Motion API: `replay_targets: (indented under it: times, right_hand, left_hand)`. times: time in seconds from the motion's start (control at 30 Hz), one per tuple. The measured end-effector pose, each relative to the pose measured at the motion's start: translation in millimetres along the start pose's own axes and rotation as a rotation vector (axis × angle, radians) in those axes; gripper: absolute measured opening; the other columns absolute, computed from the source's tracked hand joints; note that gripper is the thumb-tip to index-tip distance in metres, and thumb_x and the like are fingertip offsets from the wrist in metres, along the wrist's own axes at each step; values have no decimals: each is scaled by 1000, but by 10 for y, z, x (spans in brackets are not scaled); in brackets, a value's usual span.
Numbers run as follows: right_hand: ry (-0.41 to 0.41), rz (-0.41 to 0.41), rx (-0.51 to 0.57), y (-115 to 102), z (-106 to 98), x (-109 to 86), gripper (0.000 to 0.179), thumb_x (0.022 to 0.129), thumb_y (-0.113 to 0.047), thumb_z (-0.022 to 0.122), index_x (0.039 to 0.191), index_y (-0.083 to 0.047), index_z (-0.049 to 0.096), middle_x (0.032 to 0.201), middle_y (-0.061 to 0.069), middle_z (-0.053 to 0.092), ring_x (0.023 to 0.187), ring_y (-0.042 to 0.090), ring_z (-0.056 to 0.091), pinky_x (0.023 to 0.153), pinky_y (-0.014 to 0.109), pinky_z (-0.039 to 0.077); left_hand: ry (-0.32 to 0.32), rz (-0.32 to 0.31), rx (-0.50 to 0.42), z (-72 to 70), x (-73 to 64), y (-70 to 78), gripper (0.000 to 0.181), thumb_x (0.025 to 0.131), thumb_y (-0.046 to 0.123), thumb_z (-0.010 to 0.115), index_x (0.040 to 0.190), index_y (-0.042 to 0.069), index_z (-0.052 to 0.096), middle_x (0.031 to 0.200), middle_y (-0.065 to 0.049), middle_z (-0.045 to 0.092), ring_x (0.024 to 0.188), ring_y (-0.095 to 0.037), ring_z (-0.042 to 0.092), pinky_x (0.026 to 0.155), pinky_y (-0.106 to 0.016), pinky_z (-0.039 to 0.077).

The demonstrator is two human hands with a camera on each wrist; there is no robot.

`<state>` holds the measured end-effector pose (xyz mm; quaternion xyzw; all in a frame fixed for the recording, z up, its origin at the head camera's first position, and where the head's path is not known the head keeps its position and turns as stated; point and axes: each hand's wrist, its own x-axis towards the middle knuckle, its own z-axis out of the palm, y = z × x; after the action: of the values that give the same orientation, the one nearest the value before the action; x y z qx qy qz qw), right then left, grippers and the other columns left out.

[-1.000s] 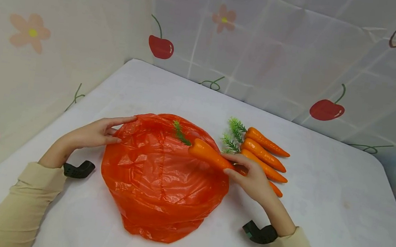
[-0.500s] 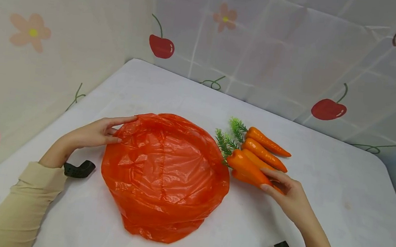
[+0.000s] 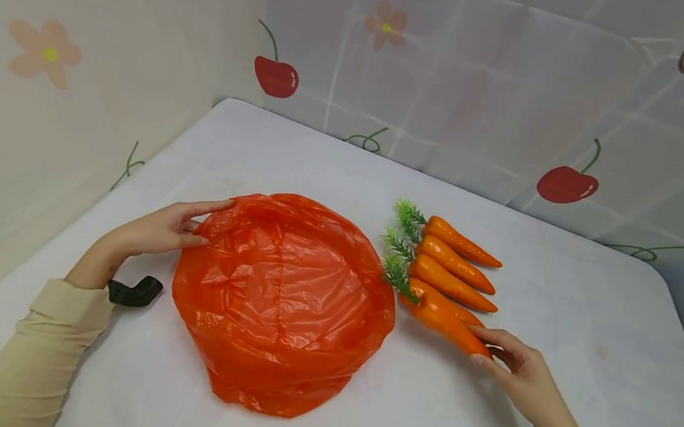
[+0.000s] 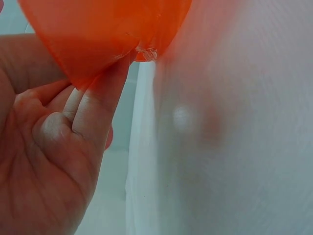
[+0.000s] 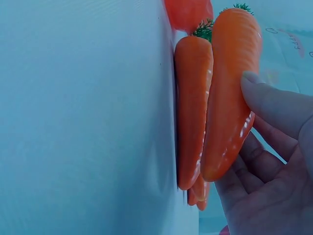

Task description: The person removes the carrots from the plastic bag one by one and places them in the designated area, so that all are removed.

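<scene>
My right hand (image 3: 522, 375) pinches a toy carrot (image 3: 446, 322) near its tapered end, its green top pointing left. In the right wrist view the thumb presses one side of this carrot (image 5: 234, 93), fingers behind it. It overlaps another carrot (image 5: 193, 112) that lies against the white tabletop. A crinkled orange-red plastic bag (image 3: 308, 293) lies to the left, its mouth spread wide and facing up. At the bag's left rim is my left hand (image 3: 159, 229), holding the edge between thumb and fingers. Close up, the bag's film (image 4: 112, 34) is caught in those fingers.
Several more carrots (image 3: 458, 264) with green tops lie in a row right of the bag, at the held carrot's far side. The white table (image 3: 593, 323) meets patterned curtains (image 3: 467, 94) at the back and left. Each wrist wears a black camera mount (image 3: 136, 291).
The right hand has carried the carrot from over the bag rightwards, down beside the row of carrots, and now grips nearer its tip. The left hand has stayed at the bag's rim.
</scene>
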<state>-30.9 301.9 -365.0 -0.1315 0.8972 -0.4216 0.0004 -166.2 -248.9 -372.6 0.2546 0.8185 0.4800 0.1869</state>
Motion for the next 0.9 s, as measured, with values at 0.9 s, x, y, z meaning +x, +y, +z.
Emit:
replay_targets:
  times: [0.9]
  right_hand:
    - [11,-28,-180,32,215,37,38,79,-10,75,115,-9,67,110,2,64,99,12,57,79,27,51]
  left_hand:
    - [-6,-17,-21,-1,4,-10,66,88,-10,55,147,10,33,149,-12,28,120,-34,44,85,-31,49]
